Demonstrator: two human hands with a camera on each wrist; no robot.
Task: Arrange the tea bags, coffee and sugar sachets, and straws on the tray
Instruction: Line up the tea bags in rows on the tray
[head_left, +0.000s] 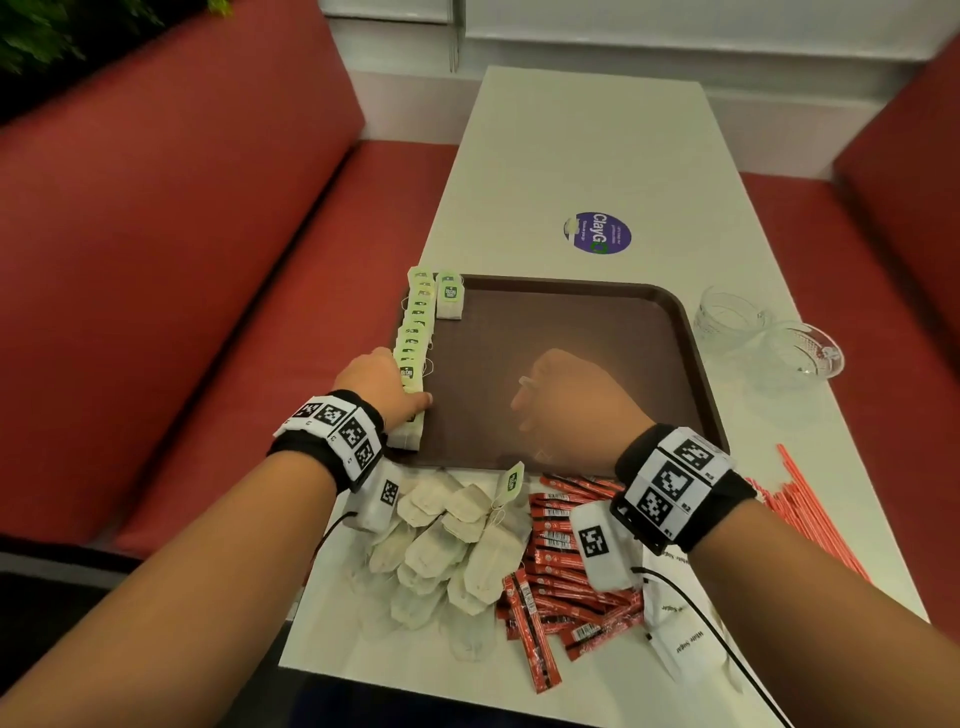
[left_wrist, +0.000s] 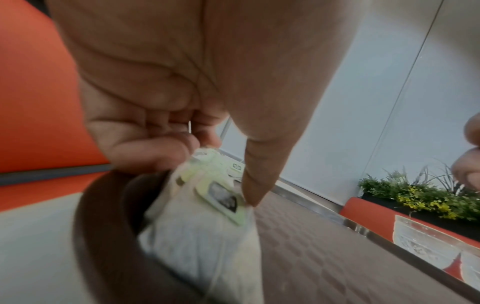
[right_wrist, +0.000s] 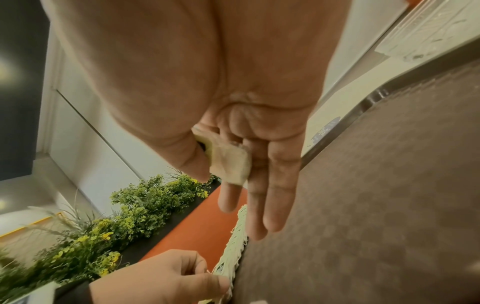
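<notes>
My left hand (head_left: 382, 382) sits at the near end of the row of tea bags (head_left: 415, 338) standing along the left wall of the brown tray (head_left: 571, 322); thumb and curled fingers pinch the nearest bag there, as the left wrist view shows. My right hand (head_left: 566, 400) hovers over the middle of the tray with a single tea bag (right_wrist: 228, 164) pinned by the thumb against the otherwise straight fingers.

The row is my worry. The bags lean on one another on edge, so I judge that a nudge from my left hand, or letting go too soon, could topple the lot across the tray floor. The tag strings are loose too, and the bag I carry could snag one and drag its neighbour out. My right wrist also hangs close above the sachets at the near rim.

Counts: one tray. The row holds roughly ten bags, too overlapped to count exactly, with one more tea bag (head_left: 449, 296) lying flat beside its far end. A heap of loose tea bags (head_left: 447, 535), a dozen or more, lies on the bench (head_left: 571, 156) at the near edge, beside a pile of red coffee sachets (head_left: 561, 587), well over twenty. I can make out three or so white sugar sachets (head_left: 685, 639). The red-striped straws (head_left: 810, 509) lie in a bundle to the right, too many to count. Two glass cups (head_left: 769, 338) stand beyond the right rim.
</notes>
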